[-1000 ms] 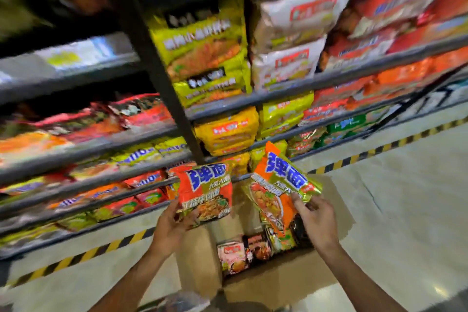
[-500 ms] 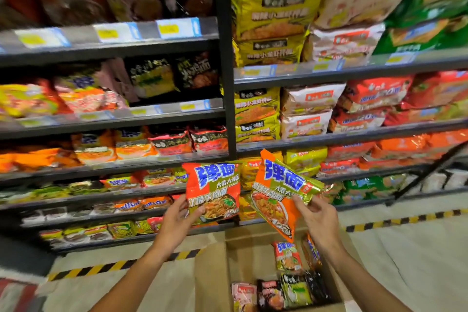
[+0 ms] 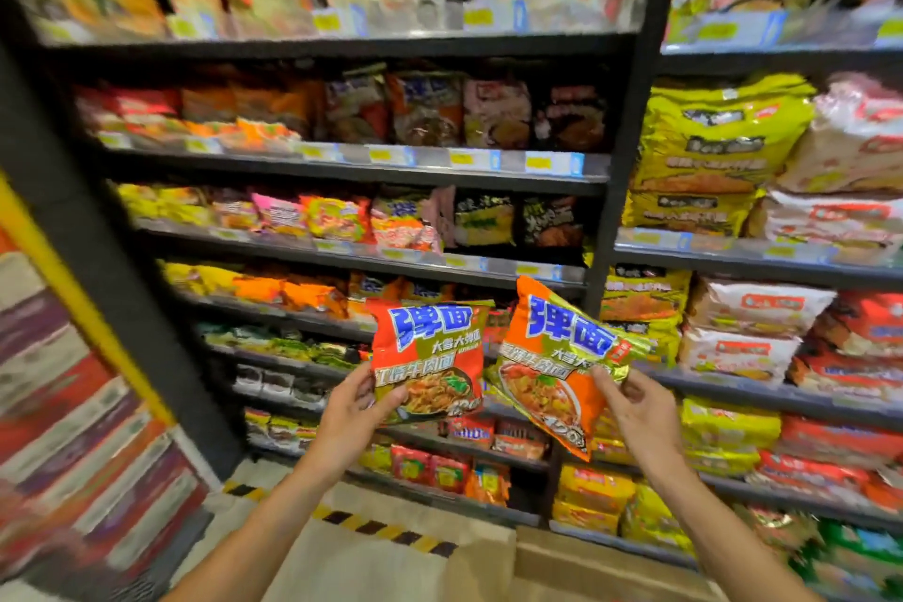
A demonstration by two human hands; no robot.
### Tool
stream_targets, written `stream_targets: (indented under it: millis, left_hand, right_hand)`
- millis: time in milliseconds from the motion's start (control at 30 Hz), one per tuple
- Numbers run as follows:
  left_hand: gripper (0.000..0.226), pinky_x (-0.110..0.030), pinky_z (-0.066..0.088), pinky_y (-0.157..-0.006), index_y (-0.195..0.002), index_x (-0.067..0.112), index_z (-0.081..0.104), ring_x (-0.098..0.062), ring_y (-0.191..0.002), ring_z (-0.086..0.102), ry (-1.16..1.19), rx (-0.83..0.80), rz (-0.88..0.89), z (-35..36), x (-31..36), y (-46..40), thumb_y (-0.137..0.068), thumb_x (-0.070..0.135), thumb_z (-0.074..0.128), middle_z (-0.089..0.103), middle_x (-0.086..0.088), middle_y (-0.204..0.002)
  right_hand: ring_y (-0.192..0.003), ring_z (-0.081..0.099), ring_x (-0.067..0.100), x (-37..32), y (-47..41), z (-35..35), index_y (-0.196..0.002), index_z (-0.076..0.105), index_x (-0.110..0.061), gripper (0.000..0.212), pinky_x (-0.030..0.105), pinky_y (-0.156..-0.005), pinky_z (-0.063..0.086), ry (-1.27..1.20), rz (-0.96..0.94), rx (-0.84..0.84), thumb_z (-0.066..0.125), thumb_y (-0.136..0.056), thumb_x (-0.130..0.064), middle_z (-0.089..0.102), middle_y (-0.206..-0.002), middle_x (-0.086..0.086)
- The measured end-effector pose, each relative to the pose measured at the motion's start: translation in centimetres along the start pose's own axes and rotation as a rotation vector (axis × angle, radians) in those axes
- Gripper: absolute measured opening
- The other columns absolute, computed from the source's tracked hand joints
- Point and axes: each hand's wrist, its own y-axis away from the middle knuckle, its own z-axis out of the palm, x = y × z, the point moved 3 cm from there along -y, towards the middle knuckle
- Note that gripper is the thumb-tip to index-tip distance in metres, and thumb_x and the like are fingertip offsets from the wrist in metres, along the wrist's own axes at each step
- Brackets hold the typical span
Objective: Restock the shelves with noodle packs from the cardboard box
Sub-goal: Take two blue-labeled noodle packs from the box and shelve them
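Observation:
My left hand [image 3: 354, 411] grips an orange and green noodle pack [image 3: 430, 357] by its lower left corner, held upright in front of the shelves. My right hand [image 3: 635, 406] pinches a second, matching noodle pack [image 3: 552, 372] at its right edge; this pack tilts to the left. Both packs hang in the air level with the middle shelves [image 3: 352, 161]. Only the top edge of the cardboard box [image 3: 562, 557] shows at the bottom, between my forearms.
Dark metal shelf racks are stocked with many noodle packs, with a black upright post [image 3: 620, 191] between two bays. Large yellow multipacks [image 3: 708, 152] fill the right bay. A yellow and black floor stripe [image 3: 371, 525] runs along the rack's foot.
The view has lifted from the box toward the upper shelves. Both hands rose with their packs and now hold them higher, in front of the middle shelves.

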Motion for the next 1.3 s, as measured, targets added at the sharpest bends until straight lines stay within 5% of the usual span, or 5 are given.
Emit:
stream_targets:
  millis: [633,800,833,1033,1300]
  left_hand:
    - [0.055,-0.026,0.046,-0.102,-0.133,0.035,0.055,0.008,-0.117,0.055,0.1,0.149,0.173,-30.4,3.2,-9.4,-0.083,0.042,0.076,0.064,0.018,-0.126]
    - [0.05,-0.034,0.045,-0.105,-0.131,0.036,0.056,-0.004,-0.122,0.054,0.093,0.121,0.203,-31.8,4.2,-13.7,-0.085,0.039,0.074,0.064,0.016,-0.126]
    - [0.044,-0.03,0.045,-0.102,-0.127,0.036,0.056,0.0,-0.118,0.055,0.102,0.114,0.213,-31.6,4.6,-14.6,-0.087,0.034,0.073,0.065,0.018,-0.123]
    - [0.066,-0.031,0.039,-0.106,-0.145,0.025,0.047,-0.01,-0.131,0.046,0.126,0.101,0.279,-30.3,6.2,-20.5,-0.086,0.04,0.073,0.053,0.012,-0.141]
    - [0.032,-0.01,0.049,-0.083,-0.122,0.033,0.058,0.011,-0.104,0.06,0.028,0.092,0.356,-28.0,10.1,-29.1,-0.092,0.026,0.068,0.065,0.022,-0.116]
  right_hand:
    - [-0.059,0.051,0.018,-14.8,0.4,26.2,-0.065,0.047,-0.006,0.058,0.027,-0.059,0.036,0.025,-0.199,0.056,0.064,-0.082,-0.059,0.055,-0.056,0.002]
    - [-0.082,0.067,0.02,-16.7,-0.7,28.1,-0.103,0.065,0.011,0.053,0.039,-0.078,0.051,0.055,-0.2,0.047,0.066,-0.091,-0.041,0.044,-0.114,0.014]
    - [-0.084,0.068,0.025,-17.1,-1.0,28.3,-0.099,0.067,0.009,0.048,0.037,-0.076,0.052,0.077,-0.203,0.059,0.065,-0.091,-0.038,0.047,-0.07,-0.004]
    - [-0.041,0.043,-0.002,-18.6,-5.6,28.7,-0.054,0.037,-0.016,0.048,0.01,-0.041,0.028,0.048,-0.282,0.105,0.063,-0.093,-0.024,0.044,-0.04,-0.01]
    - [-0.069,0.069,0.002,-17.6,-14.2,28.9,-0.089,0.074,-0.01,0.022,0.013,-0.062,0.053,-0.038,-0.256,0.066,0.065,-0.091,-0.03,0.078,-0.082,0.001]
